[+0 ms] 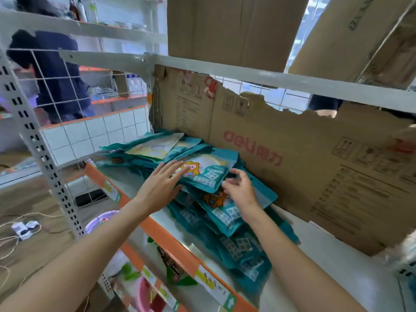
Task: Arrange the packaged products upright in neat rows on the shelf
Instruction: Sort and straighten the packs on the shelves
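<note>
Shelf: runs from centre left to lower right of the frame. Packets: heaped flat on the shelf, mid-frame, overlapping, none upright. Cardboard: stands behind the packets, along the shelf's back, centre to right. Left hand: on the heap's left edge. Right hand: on the heap, right of the left hand. Box: on the upper shelf, top centre. Person: upper left, behind wire mesh.

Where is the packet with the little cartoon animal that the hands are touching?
The top teal packet lies flat on the pile, mid-frame in the head view, between the left hand and right hand, before the torn cardboard.
</note>
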A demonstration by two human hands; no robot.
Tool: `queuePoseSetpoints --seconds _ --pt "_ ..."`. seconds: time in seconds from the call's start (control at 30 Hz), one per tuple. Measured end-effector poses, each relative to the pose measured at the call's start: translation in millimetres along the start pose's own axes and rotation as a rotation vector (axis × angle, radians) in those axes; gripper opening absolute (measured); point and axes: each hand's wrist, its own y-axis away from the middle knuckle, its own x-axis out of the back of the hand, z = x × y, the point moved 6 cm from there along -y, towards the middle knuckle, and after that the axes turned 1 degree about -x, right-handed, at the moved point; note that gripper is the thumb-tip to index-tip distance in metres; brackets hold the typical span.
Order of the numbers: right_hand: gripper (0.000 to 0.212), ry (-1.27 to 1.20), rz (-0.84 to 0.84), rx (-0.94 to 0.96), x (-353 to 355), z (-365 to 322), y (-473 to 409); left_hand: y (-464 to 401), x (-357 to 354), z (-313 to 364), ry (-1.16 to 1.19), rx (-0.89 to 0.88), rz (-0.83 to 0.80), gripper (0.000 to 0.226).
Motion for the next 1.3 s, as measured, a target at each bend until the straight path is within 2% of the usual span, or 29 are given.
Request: queuePoseSetpoints --seconds 0.13,0.3,0.57,0.8,0.97,1.03,1.13,1.3 --pt "0.027 0.074 0.038 -0.048 -10.6 0.7 -17.8 -6.6 -16.4 -12.0 -0.049 -0.067 -0.063 0.059" --pt "0.026 0.110 0.099 -0.045 -15.4 -0.1 -32.9 -11.7 -21.5 -14.7 -0.081 -0.141 -0.027 0.060" --pt "0.033 0.109 0.200 -0.043 -20.3 -3.6 -39.0 -13.0 -21.3 -17.0 0.012 -0.129 -0.018 0.066" --pt "0.044 -0.047 0.181 -0.131 -15.6 2.9 -36.5 -5.6 -15.1 -5.1 0.078 -0.122 0.047 0.063" --pt "0.034 -0.123 0.119 -0.138 -11.0 7.5 -28.8 4.8 -10.0 9.1 0.104 -0.141 0.103 0.067" --pt "0.025 -0.175 0.060 -0.166 -9.8 9.8 -22.6 10.0 -8.4 15.1 0.117 -0.152 0.131 0.060" --pt "0.022 -0.238 -0.008 -0.170 -6.6 12.1 -13.5 18.4 -4.9 25.0 0.142 -0.166 0.169 0.030" --pt "0.024 -0.278 -0.027 -0.161 6.8 20.1 0.5 26.2 8.9 34.7 0.318 -0.157 0.152 0.039"
